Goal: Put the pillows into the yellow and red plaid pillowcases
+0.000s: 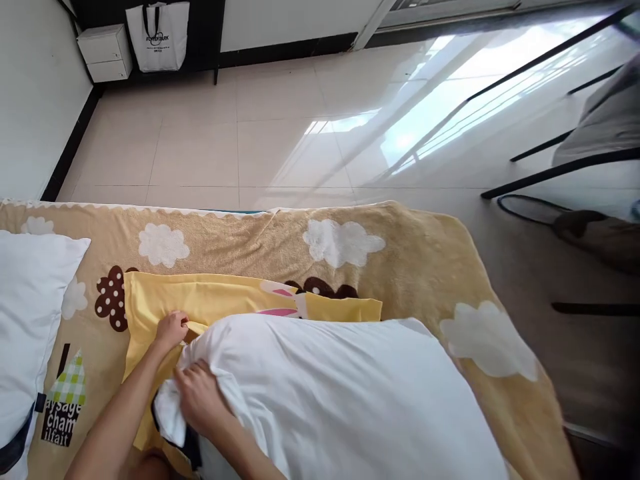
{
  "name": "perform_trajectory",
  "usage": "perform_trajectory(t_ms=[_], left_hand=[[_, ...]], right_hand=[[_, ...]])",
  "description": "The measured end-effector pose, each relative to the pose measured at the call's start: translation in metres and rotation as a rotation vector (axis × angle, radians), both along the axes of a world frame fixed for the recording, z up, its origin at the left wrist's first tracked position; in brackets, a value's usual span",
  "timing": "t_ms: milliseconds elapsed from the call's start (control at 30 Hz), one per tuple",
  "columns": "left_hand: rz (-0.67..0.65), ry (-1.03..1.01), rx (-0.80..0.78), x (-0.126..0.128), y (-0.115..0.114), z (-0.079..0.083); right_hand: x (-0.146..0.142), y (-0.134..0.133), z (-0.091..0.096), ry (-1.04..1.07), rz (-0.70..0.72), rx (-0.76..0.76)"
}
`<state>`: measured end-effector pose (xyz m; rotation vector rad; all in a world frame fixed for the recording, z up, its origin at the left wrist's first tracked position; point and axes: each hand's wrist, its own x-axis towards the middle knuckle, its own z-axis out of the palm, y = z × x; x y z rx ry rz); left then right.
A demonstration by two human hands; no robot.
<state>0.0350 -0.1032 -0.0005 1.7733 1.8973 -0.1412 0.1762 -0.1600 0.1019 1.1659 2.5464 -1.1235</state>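
A white pillow [345, 387] lies on top of a yellow pillowcase [200, 293] with a pink-eared figure printed on it. My right hand [200, 398] has its fingers closed around the gathered left end of the pillow. Just beyond it, my left hand [173, 329] is closed on a fold of the yellow pillowcase beside the pillow's corner. Much of the pillowcase is hidden under the pillow. A dark edge shows below my right hand.
A tan blanket [425, 253] with white clouds spreads beneath everything. Another white pillow [30, 320] lies at the left. Past the blanket's far edge is a tiled floor [280, 147]. A white tote bag [160, 40] and a white box [105, 53] sit on a black shelf. Black metal legs [550, 172] stand at the right.
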Motion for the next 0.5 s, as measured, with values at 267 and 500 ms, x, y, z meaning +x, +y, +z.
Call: perform_trajectory(t_ms=[267,500], left_hand=[[0.005,0.049,0.105,-0.005,-0.040,0.024],[0.047,0.123,0.113,-0.018,-0.078,0.008]], right_hand=[[0.008,0.022,-0.002,-0.023,-0.101,-0.050],[0.138,0.010,0.075,0.162,-0.292,-0.011]])
